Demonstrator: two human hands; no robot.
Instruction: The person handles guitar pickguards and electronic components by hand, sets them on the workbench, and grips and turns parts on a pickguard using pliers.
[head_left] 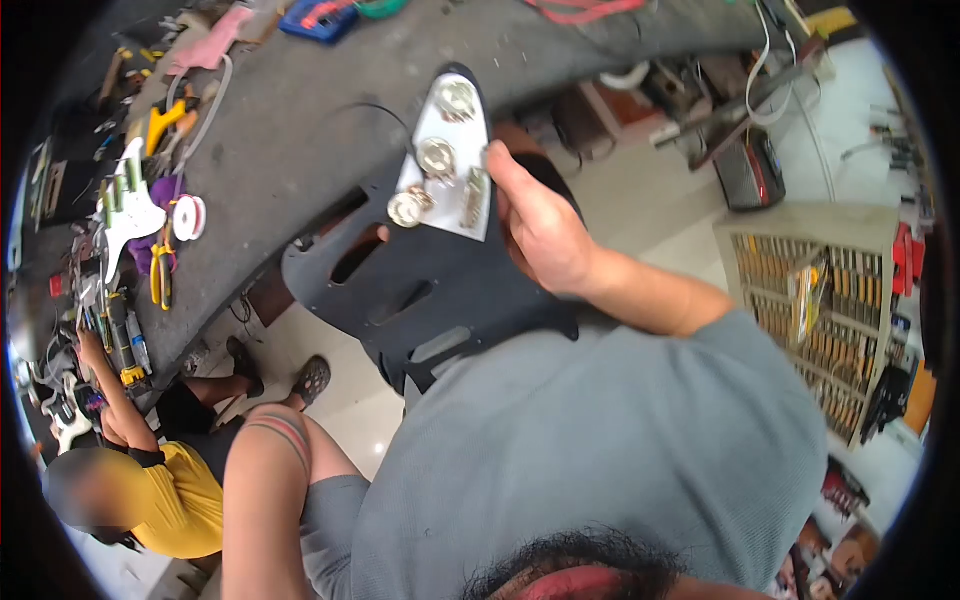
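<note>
My right hand is closed on the edge of a black guitar pickguard, its thumb on the near face and its other fingers mostly hidden behind. Three long slots run across the plate. At its narrow end, silvery foil carries three round potentiometers and a switch. A thin black wire sticks out beside them. A small skin-coloured spot shows through one hole; I cannot make out what it is. My left arm appears bent at lower left, with the hand outside the frame.
On the dark workbench lie a white pickguard, a spool, yellow-handled pliers and a blue case. A person in yellow works at lower left. A tool rack stands at right.
</note>
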